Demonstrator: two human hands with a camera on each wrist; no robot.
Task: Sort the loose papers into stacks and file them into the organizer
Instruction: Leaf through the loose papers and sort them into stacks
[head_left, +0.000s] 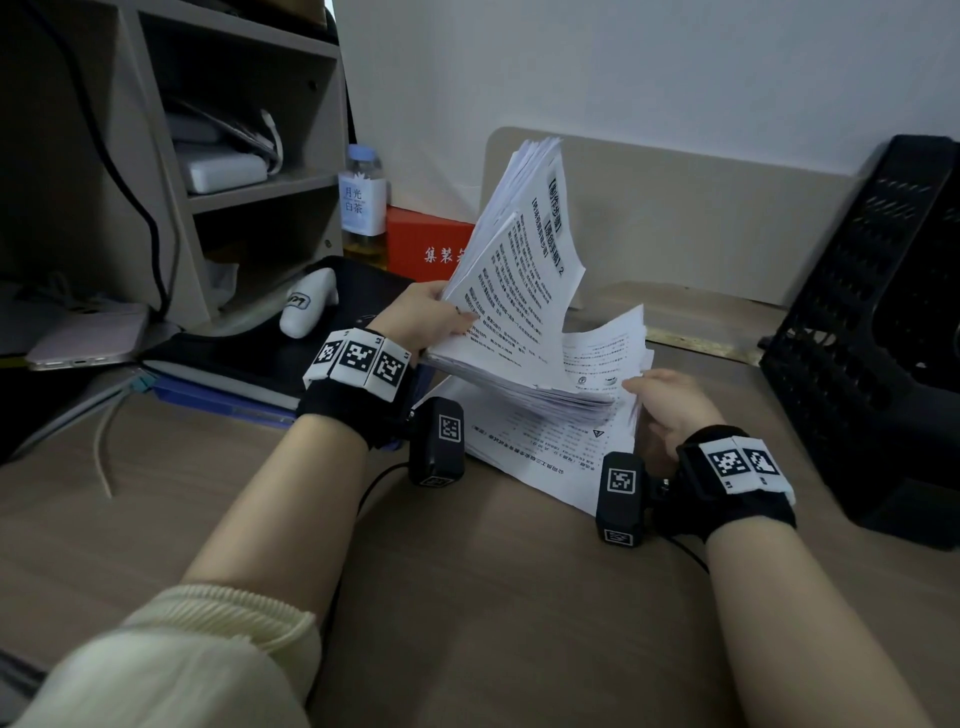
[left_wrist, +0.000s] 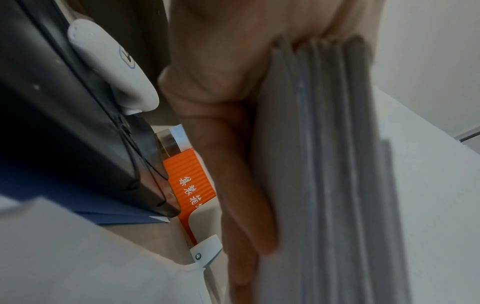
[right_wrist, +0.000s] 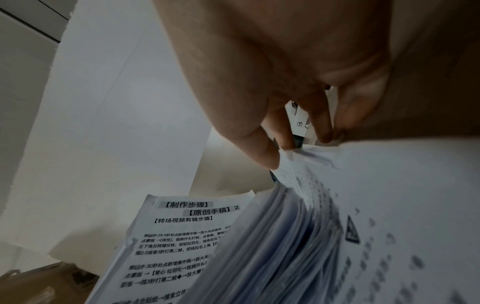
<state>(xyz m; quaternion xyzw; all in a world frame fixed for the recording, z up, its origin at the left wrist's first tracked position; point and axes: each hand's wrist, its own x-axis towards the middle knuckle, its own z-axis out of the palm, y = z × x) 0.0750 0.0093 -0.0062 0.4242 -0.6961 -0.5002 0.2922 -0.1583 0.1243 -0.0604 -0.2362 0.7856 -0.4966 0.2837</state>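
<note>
A thick stack of printed white papers (head_left: 519, 332) is lifted off the desk at its left side, its top sheets fanned upward. My left hand (head_left: 431, 317) grips the stack's left edge, thumb on top and fingers (left_wrist: 241, 185) underneath along the sheets (left_wrist: 324, 164). My right hand (head_left: 670, 405) is at the stack's right edge, fingertips (right_wrist: 267, 156) pinching the corner of a few sheets (right_wrist: 337, 205). A loose printed sheet (head_left: 545, 452) lies flat on the desk beneath. The black mesh organizer (head_left: 872, 322) stands at the right.
A wooden shelf unit (head_left: 208, 156) stands at the back left, with a tea bottle (head_left: 363, 202), a red box (head_left: 431, 244), a white device (head_left: 306, 306) and a phone (head_left: 88, 338) nearby. Blue folders (head_left: 218, 389) lie left of the papers. Bare desk (head_left: 467, 597) lies in front.
</note>
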